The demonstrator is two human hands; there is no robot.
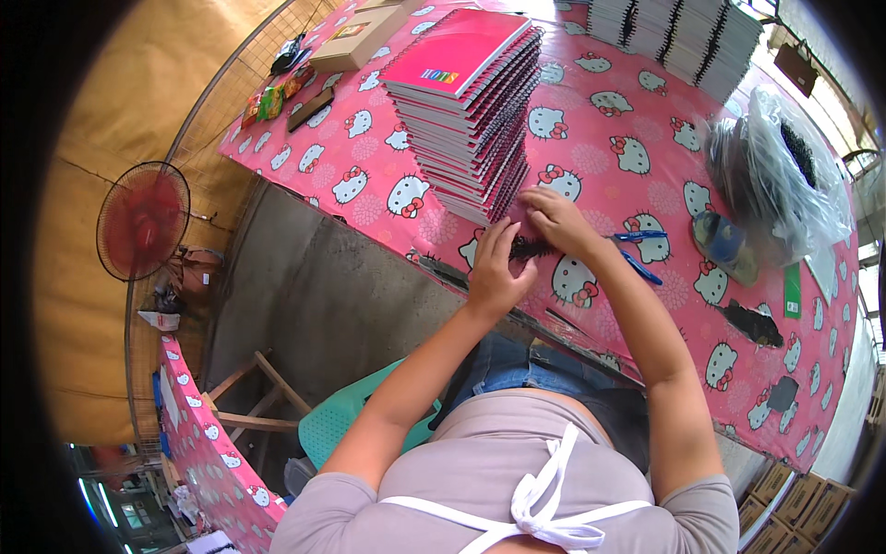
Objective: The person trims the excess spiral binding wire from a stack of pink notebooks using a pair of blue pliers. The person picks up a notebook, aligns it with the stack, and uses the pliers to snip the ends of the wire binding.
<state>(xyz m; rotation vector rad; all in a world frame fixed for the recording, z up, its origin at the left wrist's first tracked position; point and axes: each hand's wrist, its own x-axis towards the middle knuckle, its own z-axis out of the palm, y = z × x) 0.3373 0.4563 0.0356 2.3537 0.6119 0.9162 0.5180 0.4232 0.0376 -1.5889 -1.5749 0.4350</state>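
Note:
My left hand (496, 270) and my right hand (557, 222) meet at the near edge of a table covered in a pink cat-print cloth (609, 138). Between their fingers they hold a short black spiral binding coil (530, 248). Just beyond the hands stands a tall slanted stack of pink spiral-bound notebooks (475, 102), and my right hand's fingertips touch its bottom corner.
Two blue pens (639, 251) lie right of my right hand. A clear plastic bag of black coils (784, 175) sits at the right. More notebook stacks (678, 32) stand at the back. A cardboard box (355, 42) is at far left; a red fan (143, 220) stands on the floor.

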